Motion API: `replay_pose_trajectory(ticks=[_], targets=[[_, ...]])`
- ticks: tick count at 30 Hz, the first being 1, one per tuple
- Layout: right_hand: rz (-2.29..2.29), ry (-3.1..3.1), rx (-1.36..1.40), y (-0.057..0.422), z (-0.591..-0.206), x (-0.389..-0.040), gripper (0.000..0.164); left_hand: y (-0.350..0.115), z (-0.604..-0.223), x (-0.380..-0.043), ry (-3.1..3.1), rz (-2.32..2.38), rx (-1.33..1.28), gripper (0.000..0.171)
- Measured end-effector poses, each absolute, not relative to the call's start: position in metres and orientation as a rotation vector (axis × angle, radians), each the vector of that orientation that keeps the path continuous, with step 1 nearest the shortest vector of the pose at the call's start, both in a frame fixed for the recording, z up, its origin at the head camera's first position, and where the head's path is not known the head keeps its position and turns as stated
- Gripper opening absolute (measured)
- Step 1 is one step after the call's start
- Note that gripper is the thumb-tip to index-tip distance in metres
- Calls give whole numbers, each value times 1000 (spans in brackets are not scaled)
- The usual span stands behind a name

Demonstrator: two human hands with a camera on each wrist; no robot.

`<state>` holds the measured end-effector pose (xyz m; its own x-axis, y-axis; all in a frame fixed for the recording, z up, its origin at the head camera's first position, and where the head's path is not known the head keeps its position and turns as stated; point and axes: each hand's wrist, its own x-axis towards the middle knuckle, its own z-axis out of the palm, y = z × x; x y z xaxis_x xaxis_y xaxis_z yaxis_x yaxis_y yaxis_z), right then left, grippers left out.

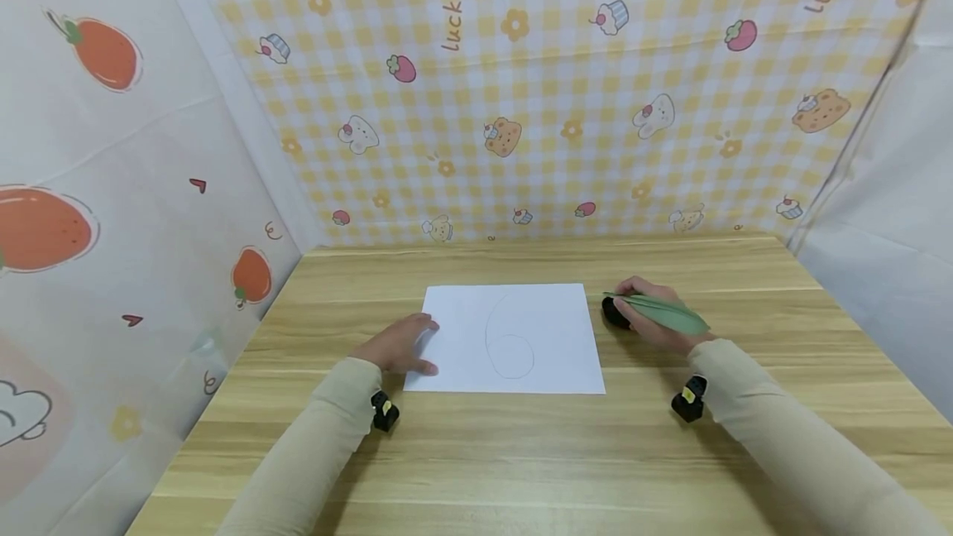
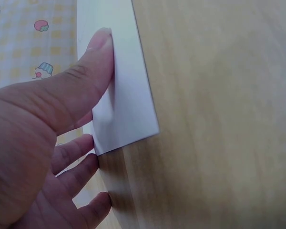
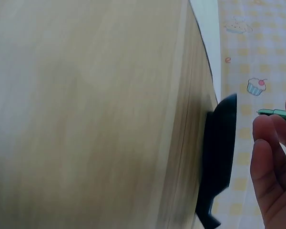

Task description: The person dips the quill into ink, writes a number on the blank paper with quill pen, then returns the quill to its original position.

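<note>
A white sheet of paper (image 1: 462,337) lies on the table, with a thin pencil-like line shaped like a 6 drawn on it. My left hand (image 1: 402,343) rests at the sheet's left edge, fingers spread. In the left wrist view the thumb (image 2: 97,62) lies on the paper, and the other fingers reach around its corner. To the right of the sheet, my right hand (image 1: 655,313) pinches a green leaf-shaped pen (image 1: 673,315). Its pointed tip (image 3: 263,112) shows past the fingertips in the right wrist view. Close to those fingers is a small black object (image 1: 615,313) of unclear kind.
The wooden table (image 1: 514,461) reaches back to a yellow checked cloth (image 1: 476,106). White cloth (image 1: 171,122) with fruit prints hangs on the left. Each wrist wears a black camera, such as the left camera (image 1: 384,410).
</note>
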<state>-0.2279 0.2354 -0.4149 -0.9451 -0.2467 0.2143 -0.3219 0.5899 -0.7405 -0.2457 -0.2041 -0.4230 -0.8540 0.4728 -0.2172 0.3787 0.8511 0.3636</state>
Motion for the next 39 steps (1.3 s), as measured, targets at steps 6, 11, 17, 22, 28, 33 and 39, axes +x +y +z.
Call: replay_pose_trajectory(ticks=[6,11,17,22,28,33,39], targets=[[975,-2596,560,245,-415,-228,12,-203,-423,-246,2731,441,638,73],[743,-2438,694,256,-417,-229,14,-202,-422,-246,2729,454,632,73],[590,-2365,822,269,-418,-230,21,-201,-422,-247,2732,440,646,74],[529,-2445,806,279,-417,-229,22,-200,-421,-248,2737,438,647,73],[469,-2608,730,287,-420,-231,19,-200,-422,-249,2736,444,634,74],[390,-2673,742,293,-421,-232,24,-200,-423,-250,2733,441,635,74],[313,-2697,793,297,-420,-234,33,-198,-423,-251,2734,436,642,74]])
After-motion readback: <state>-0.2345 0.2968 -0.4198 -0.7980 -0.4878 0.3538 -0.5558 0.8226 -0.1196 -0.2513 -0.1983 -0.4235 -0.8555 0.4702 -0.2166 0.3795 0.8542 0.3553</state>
